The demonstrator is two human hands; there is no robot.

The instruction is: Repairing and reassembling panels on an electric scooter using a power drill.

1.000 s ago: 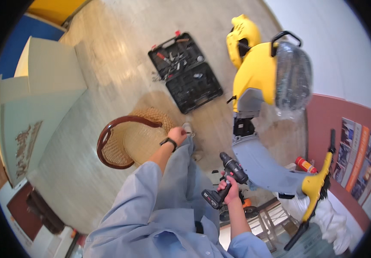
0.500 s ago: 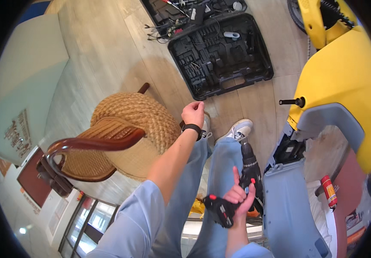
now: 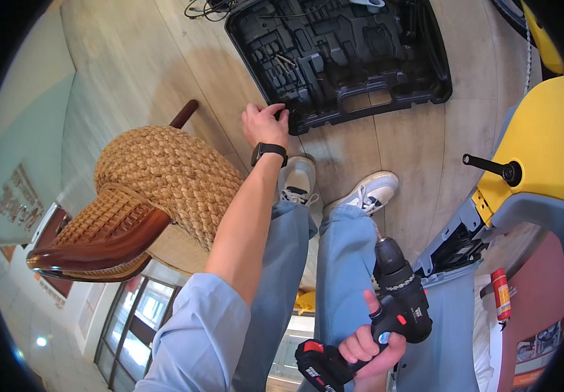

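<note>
1. The left hand (image 3: pixel 265 124) is now meeting the near left corner of the open black tool case (image 3: pixel 403 91); half a second ago it was hanging just short of it. This is suggesting that the work is turning to that corner of the case.
2. Its thumb and fingers are curling toward each other there; I cannot tell whether they are pinching a small part or only touching the rim.
3. The right hand (image 3: pixel 370 346) is gripping the cordless drill (image 3: pixel 403 297) by its handle, one finger extending along the body. The drill is pointing up the view, over the person's right leg.
4. The tool case is lying on the floor (image 3: pixel 448 150) beyond the shoes, with the wicker chair (image 3: pixel 164 170) standing to the left.
5. The upper edge is cutting off the case's far part, and the lower edge is trimming the drill's battery. The chuck's tip is blending into the jeans, so any bit is staying hard to make out.
</note>
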